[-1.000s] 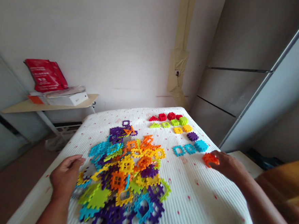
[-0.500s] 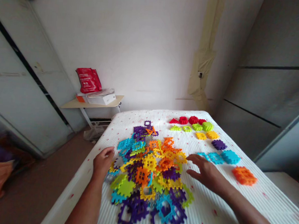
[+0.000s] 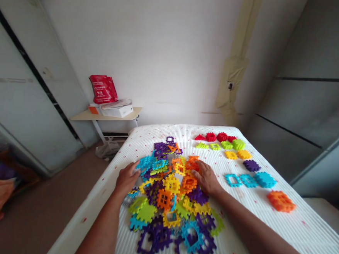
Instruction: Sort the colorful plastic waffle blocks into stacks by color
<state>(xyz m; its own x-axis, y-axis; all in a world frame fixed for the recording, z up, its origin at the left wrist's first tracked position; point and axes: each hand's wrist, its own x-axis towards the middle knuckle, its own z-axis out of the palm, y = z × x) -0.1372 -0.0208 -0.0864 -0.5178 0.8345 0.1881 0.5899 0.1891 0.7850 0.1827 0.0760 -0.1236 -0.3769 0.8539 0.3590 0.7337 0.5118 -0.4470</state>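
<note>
A heap of plastic interlocking tiles with toothed edges (image 3: 173,184) lies on the bed, in purple, turquoise, orange, yellow and lime green. My left hand (image 3: 127,177) is at the heap's left edge, fingers partly bent and apart, close to the turquoise tiles (image 3: 146,163). My right hand (image 3: 208,179) reaches over the heap's right side. Its fingers and thumb are spread and touch or nearly touch the orange tiles (image 3: 192,163); the palm hides some tiles. Neither hand visibly lifts a tile.
Small groups sorted by colour lie on the right of the bed: red tiles (image 3: 222,137), lime tiles (image 3: 238,144), yellow tiles (image 3: 244,154), a purple stack (image 3: 252,165), turquoise tiles (image 3: 265,179) and an orange stack (image 3: 281,201). A side table (image 3: 109,117) bears a red bag (image 3: 103,89).
My right hand has moved left onto the orange tiles, uncovering a turquoise frame tile at right. My left hand has come slightly forward and right, nearer the turquoise tiles. The view has shifted slightly.
</note>
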